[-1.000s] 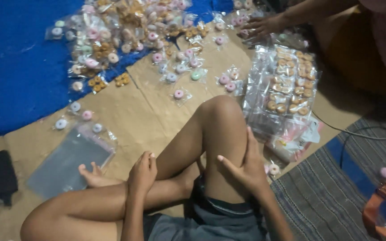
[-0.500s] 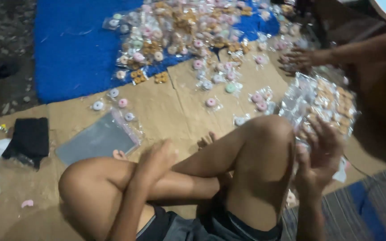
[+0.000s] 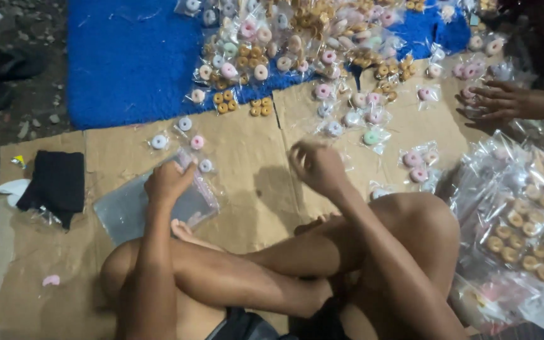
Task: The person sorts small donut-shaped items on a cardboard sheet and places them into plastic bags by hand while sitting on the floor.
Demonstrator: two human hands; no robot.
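My left hand [image 3: 168,181] is down on the stack of empty clear bags [image 3: 152,208], near the left side of the cardboard sheet [image 3: 247,157], fingers curled onto the stack's top edge — pinching a bag or just pressing on it, I cannot tell. My right hand [image 3: 316,167] hovers over the middle of the cardboard, fingers loosely curled inward; the back of the hand faces me, so whether it holds anything I cannot tell.

Progress, as I judge it: lots done, lots left. A big heap of small packets of ring-shaped sweets [image 3: 297,44] covers the far edge of the cardboard and spills onto the blue mat [image 3: 133,63]. Loose wrapped rings [image 3: 184,135] lie scattered just past the bag stack. At the right edge a pile of filled larger bags [image 3: 524,220] looks finished. The empty stack reads thick, so packing seems far from over.

Another person's hand [image 3: 505,101] reaches in at the far right corner, fingers spread over some packets.

Hard to make out: the light is dim, the far heap blurs together, no counting. My bent knees hide the near part of the cardboard. A black cloth [image 3: 55,182] sits at the left edge, with something clear under it that I can't identify. The filled pile is cut off by the right border.
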